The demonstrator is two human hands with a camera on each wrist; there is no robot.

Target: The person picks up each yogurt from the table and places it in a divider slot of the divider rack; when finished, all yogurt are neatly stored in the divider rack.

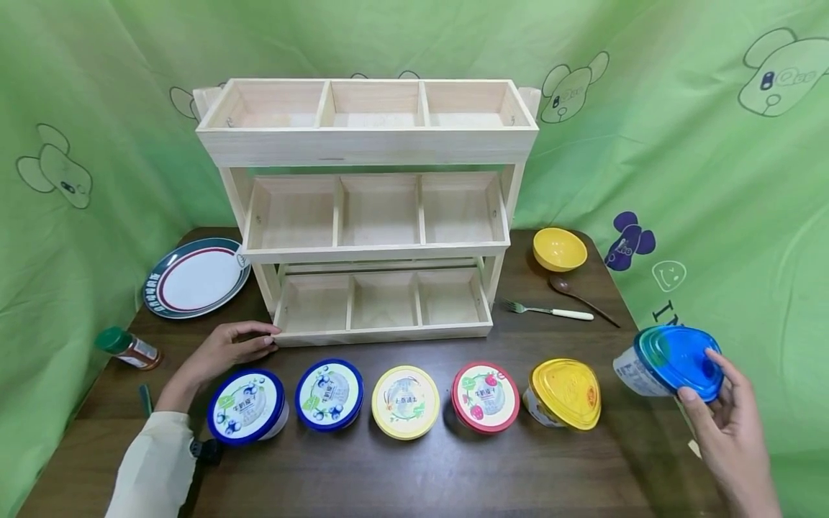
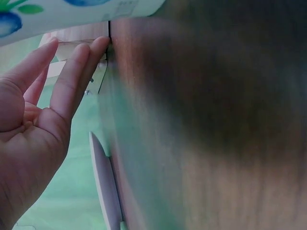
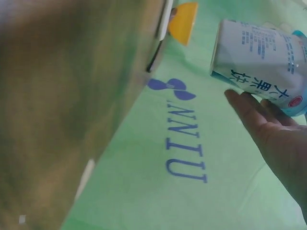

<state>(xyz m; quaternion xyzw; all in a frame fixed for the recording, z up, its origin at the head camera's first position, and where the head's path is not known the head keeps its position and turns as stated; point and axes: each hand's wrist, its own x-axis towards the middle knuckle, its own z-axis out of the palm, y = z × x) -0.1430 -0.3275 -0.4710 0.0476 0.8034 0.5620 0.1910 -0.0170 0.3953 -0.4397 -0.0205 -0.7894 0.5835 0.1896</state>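
At the right, my right hand (image 1: 732,424) grips a yogurt tub with a blue lid (image 1: 683,356), lifted and tilted, thumb and fingers at the lid's edge. The right wrist view shows the tub's printed white side (image 3: 259,57) above the fingers. My left hand (image 1: 223,351) touches the lower left corner of a three-tier wooden rack (image 1: 388,337), its fingers fairly straight in the left wrist view. Along the table stand a blue-lidded tub (image 1: 247,406) near the left wrist, another blue-lidded tub (image 1: 329,394), a round yellow-lidded tub (image 1: 405,403), a red-lidded tub (image 1: 485,397) and a rounded-triangular yellow-lidded tub (image 1: 565,394).
Left of the rack lie an oval plate (image 1: 197,279) and a green-capped spice jar (image 1: 128,348). To its right are a yellow bowl (image 1: 560,250), a brown spoon (image 1: 583,296) and a white-handled fork (image 1: 550,311). Green cloth (image 1: 712,187) surrounds the table.
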